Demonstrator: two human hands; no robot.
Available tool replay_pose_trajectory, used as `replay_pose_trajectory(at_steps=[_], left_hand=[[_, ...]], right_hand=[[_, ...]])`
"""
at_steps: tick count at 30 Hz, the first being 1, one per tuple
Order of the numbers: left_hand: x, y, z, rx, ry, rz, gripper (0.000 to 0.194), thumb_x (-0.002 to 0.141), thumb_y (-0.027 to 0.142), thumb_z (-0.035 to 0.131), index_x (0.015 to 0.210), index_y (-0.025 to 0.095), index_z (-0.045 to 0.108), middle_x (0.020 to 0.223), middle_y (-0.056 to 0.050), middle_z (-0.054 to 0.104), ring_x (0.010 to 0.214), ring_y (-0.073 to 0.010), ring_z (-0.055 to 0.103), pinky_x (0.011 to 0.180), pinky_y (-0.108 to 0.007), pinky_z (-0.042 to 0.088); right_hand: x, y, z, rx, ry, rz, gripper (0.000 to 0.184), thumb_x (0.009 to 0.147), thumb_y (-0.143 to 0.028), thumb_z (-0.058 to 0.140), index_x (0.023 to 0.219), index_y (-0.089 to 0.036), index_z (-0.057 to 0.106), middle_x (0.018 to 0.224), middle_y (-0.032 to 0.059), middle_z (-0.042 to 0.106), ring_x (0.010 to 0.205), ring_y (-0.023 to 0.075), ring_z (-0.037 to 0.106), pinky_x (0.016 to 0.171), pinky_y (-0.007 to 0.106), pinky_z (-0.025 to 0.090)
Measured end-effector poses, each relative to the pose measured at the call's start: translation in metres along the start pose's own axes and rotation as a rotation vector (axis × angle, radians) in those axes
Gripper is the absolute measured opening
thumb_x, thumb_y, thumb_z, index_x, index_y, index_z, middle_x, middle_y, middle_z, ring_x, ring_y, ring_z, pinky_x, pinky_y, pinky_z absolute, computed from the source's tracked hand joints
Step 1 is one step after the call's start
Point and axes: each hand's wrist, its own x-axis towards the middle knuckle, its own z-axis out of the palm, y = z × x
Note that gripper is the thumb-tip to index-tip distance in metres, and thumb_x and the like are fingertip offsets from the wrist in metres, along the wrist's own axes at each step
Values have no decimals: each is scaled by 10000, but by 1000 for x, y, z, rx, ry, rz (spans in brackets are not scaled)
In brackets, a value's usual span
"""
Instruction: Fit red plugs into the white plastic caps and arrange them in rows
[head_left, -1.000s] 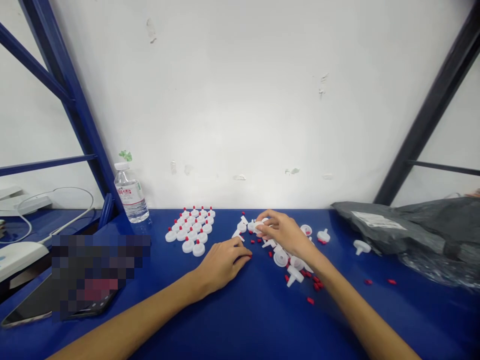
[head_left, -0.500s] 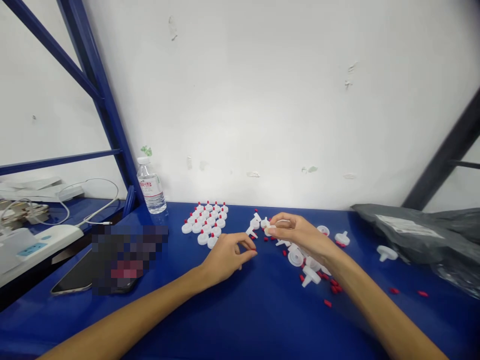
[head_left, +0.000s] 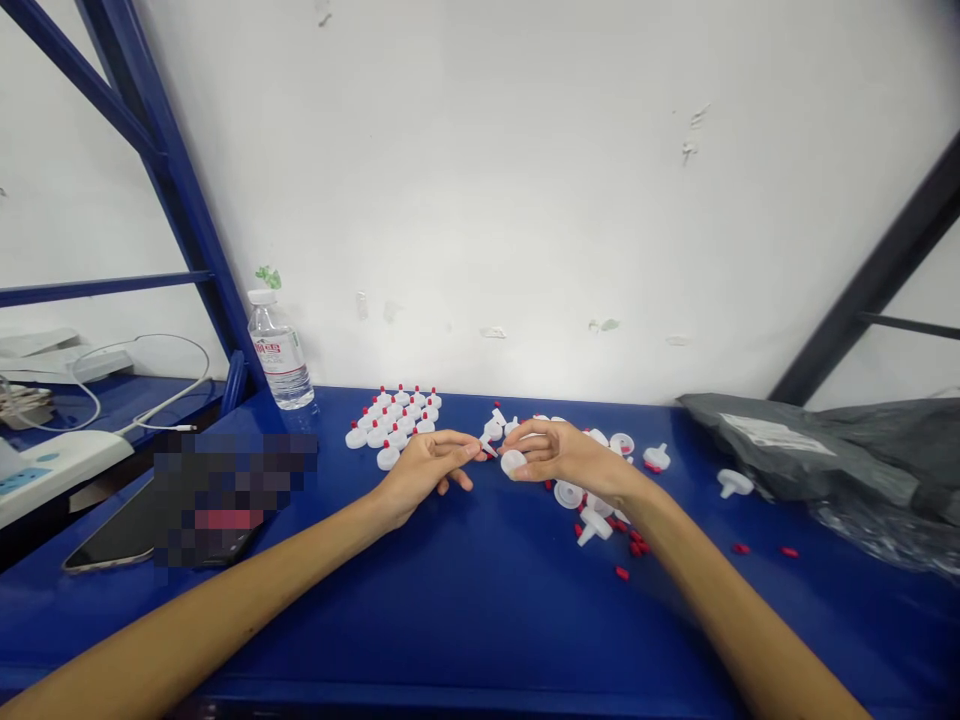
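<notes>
Your right hand point(head_left: 570, 458) has a white disc piece point(head_left: 513, 462) clamped at the fingertips, thumb on its near right edge, fingers at the far edge, round face turned toward you. Can't make out its spout from here. Your left hand point(head_left: 420, 475) is just to the left, thumb and forefinger pinched together on a small red cap point(head_left: 483, 456), mostly covered by the tips; its other fingers hang loose below. Disc and red cap are near each other with a gap between, both above the blue table point(head_left: 450, 620). Right behind your fingertips: a loose white spouted piece point(head_left: 491, 431). Under and around your right hand, more loose white pieces point(head_left: 595, 527), jumbled, with loose red caps point(head_left: 622, 573) scattered among and nearer you. Far left of your left hand: red-tipped white pieces point(head_left: 377, 437) standing in rows, tips up. Bottle point(head_left: 281, 362) far left, dark bag point(head_left: 795, 445) far right.
</notes>
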Motion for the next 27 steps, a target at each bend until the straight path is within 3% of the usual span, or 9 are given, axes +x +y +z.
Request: replay_pose_trajectory(at_steps=[12,20,27], left_hand=[[0,1,0,23,-51,19,445,813,498,734,1099,157,740,1121,-131,736,581,-90,628,457,-195,323],[-3,2,5,128,-79,30,399,803,488,745,1011,148,746,810,-70,737,572,-127,653,451,-192,332],[-3,1,5,143,-92,43,414,797,509,740,1010,154,746,900,-94,757,565,-132,659,454,-202,345]], right_hand=[[-3,-4,5,-140,58,62,538,650,-408,883,1107,-247,651,991,26,676,840,162,658,794,312,503],[-1,-2,10,-185,24,29,634,628,-415,893,1182,-251,633,1012,37,635,842,168,647,784,311,519],[-1,0,14,-151,10,3,625,609,-387,897,1155,-245,630,939,13,650,787,164,657,737,301,523]])
